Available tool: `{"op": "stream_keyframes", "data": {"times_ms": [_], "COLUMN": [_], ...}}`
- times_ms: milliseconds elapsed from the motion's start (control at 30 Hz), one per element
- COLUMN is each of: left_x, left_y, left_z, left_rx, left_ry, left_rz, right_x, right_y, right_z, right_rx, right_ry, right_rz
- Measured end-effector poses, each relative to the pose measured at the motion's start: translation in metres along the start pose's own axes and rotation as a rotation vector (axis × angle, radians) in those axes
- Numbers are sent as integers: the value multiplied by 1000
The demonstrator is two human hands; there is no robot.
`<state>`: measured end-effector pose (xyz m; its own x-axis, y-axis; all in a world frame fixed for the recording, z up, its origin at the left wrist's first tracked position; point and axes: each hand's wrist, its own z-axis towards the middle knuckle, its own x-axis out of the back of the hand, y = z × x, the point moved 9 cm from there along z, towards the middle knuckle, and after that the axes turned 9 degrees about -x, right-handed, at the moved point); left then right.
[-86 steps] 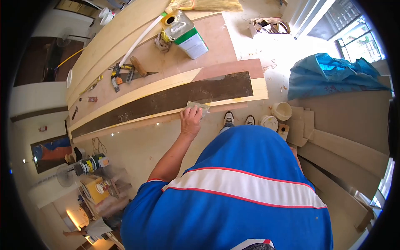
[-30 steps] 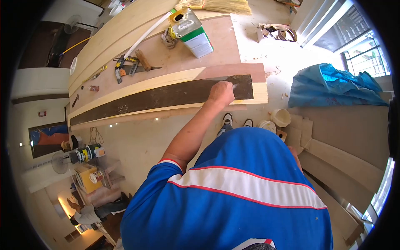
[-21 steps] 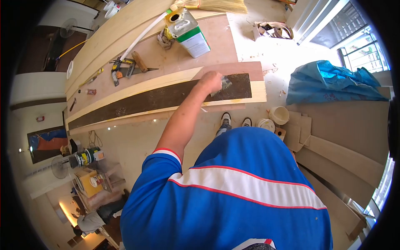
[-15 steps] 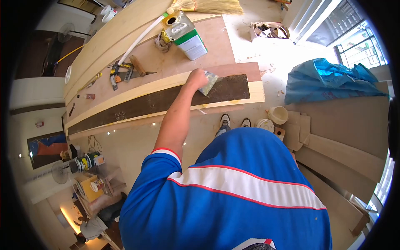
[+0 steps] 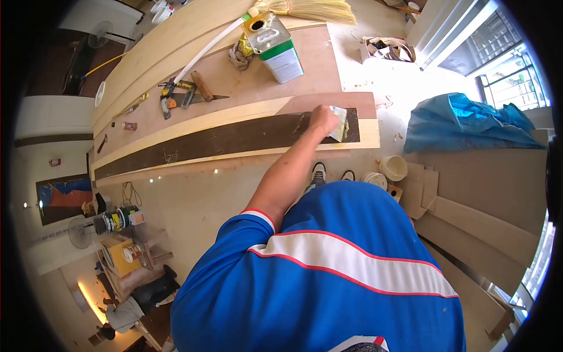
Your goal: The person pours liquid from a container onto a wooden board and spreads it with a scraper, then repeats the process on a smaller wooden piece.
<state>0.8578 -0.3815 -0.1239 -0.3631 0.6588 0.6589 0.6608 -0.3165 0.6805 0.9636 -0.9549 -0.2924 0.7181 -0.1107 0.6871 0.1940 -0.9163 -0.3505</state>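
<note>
My left hand is closed on a flat, pale spreader with smears on it. The spreader rests on a long dark brown strip, close to its right end, and yellowish paste shows beside its edge. Pale wood borders the strip on the workbench. My right hand is out of view. Behind the strip stands an open metal can with a green and white side, next to a crumpled cloth.
Hand tools and a small red bottle lie on the bench. A straw broom is at its far edge. Buckets and a blue plastic sheet are at right. A person is at lower left.
My left hand has moved right along the dark strip with the spreader, towards the strip's right end. The camera view has shifted slightly.
</note>
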Motion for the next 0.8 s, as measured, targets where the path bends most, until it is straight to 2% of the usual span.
{"op": "stream_keyframes", "data": {"times_ms": [67,100,133,167,200,267,333,400,500,600,633,700,767,800], "left_x": [43,63,84,95,105,140,176,207,226,170,143,77,16,-3], "left_y": [-15,-27,-40,-74,-106,-118,-126,-145,-114,-67,-36,18,46,62], "left_z": [-11,-16,-19,-16,-11,-38,-51,-54,-85,-85,-85,-79,-63,-60], "left_rx": [67,105,142,184,226,389,408,316,259,181,89,-89,-262,-330], "left_ry": [90,127,167,192,220,258,294,358,375,198,184,1,-12,-29], "left_rz": [63,89,114,88,62,-74,15,229,479,299,300,161,145,138], "right_x": [1,3,2,-7,8,9,8,5,2,0,0,-1,0,-2], "right_y": [-2,-9,-15,-18,-18,-9,-3,3,10,17,18,19,18,14], "right_z": [1,0,1,-3,-2,-3,-4,-5,-5,-3,-2,1,3,5], "right_rx": [56,159,285,548,290,71,14,-13,-29,-14,-6,28,72,178], "right_ry": [28,71,120,232,119,45,24,9,-11,-30,-38,-50,-54,-52], "right_rz": [-42,-105,-212,-401,-80,50,62,66,62,26,11,-25,-67,-171]}}
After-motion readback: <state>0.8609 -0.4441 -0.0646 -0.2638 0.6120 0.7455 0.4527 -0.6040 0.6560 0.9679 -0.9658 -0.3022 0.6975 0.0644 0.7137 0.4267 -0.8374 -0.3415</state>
